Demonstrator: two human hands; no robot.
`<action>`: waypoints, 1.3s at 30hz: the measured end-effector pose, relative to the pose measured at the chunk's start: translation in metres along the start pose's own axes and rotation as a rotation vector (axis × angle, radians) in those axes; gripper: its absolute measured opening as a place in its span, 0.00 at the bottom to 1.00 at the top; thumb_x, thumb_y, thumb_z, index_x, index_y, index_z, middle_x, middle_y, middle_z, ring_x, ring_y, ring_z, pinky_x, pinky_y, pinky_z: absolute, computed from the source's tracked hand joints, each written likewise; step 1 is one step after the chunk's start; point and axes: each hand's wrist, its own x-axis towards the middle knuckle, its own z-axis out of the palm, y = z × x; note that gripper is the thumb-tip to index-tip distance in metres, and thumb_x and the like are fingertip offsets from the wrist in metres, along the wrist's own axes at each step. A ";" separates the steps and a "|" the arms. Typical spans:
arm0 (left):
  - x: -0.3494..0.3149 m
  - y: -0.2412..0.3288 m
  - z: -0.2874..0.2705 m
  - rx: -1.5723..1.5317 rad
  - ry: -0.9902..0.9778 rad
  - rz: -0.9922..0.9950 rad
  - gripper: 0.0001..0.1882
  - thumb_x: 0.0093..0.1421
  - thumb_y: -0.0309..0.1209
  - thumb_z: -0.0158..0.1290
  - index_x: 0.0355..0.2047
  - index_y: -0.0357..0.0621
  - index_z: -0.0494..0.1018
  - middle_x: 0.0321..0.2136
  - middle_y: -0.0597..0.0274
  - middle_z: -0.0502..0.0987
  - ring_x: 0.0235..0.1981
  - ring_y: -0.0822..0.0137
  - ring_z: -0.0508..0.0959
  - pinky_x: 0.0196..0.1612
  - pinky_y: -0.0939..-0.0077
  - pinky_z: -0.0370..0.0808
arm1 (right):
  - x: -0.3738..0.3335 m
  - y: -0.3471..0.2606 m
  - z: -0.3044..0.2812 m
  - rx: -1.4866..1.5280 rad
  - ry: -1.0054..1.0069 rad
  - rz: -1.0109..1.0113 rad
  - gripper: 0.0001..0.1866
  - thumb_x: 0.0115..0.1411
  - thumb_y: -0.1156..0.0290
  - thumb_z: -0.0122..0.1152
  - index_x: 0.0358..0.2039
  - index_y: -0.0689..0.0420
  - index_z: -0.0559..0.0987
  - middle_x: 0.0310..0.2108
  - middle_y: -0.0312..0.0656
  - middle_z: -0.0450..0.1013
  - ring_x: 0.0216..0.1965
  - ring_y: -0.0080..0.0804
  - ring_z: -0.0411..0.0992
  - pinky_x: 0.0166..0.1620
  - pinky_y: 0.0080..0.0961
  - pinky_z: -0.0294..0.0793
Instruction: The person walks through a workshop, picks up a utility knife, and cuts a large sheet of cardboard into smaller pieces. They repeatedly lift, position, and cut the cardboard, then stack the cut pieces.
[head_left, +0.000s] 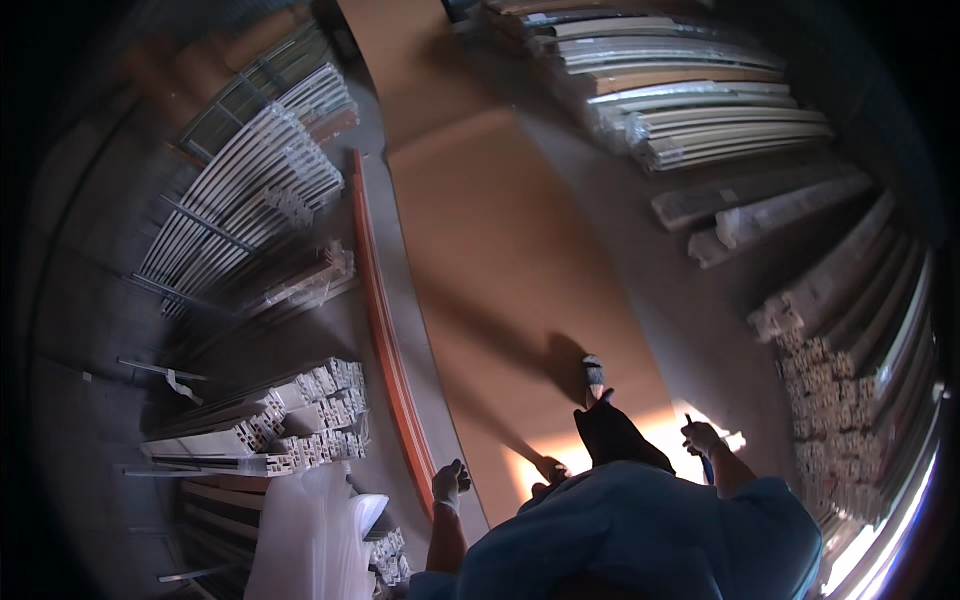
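Observation:
My left hand (450, 485) is closed, with its fingers curled in and a pale covering like a glove on it. Whatever it may hold is hidden. It hangs beside the lower end of the long orange-red strips (385, 350). On the other side, my right hand (705, 438) is closed round a slim dark object (709, 468) that shows some blue below the hand. Its kind is too small to tell. Beneath me lies a long brown sheet of cardboard (510, 250), and my shoe (594, 372) is on it.
Bundles of white profiles (235, 190) lie on racks at the left, with stacked white profiles (310, 415) and translucent plastic wrap (305, 540) nearer. Wrapped lengths (700, 95) and stacked profiles (835, 415) line the right. Grey floor (720, 310) borders the cardboard.

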 end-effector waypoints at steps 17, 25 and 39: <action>0.167 0.188 0.147 -0.081 0.082 -0.219 0.16 0.61 0.44 0.50 0.35 0.43 0.74 0.27 0.59 0.76 0.24 0.66 0.76 0.28 0.70 0.75 | 0.229 -0.639 0.017 -0.002 -0.118 -0.395 0.03 0.59 0.71 0.53 0.31 0.55 0.70 0.19 0.35 0.67 0.16 0.25 0.66 0.18 0.23 0.67; 0.354 0.424 0.132 -0.135 0.141 -0.193 0.16 0.63 0.45 0.48 0.39 0.46 0.72 0.30 0.62 0.75 0.26 0.66 0.74 0.32 0.68 0.74 | 0.210 -0.804 0.121 -0.284 -0.053 -0.404 0.12 0.55 0.62 0.61 0.34 0.56 0.77 0.21 0.36 0.72 0.18 0.23 0.69 0.21 0.20 0.69; 0.564 0.920 0.366 0.068 -0.139 0.266 0.09 0.58 0.30 0.48 0.37 0.43 0.75 0.25 0.63 0.76 0.21 0.71 0.74 0.25 0.77 0.74 | 0.408 -0.966 0.091 0.313 0.021 0.189 0.09 0.55 0.66 0.59 0.35 0.55 0.77 0.22 0.37 0.73 0.18 0.25 0.70 0.18 0.23 0.67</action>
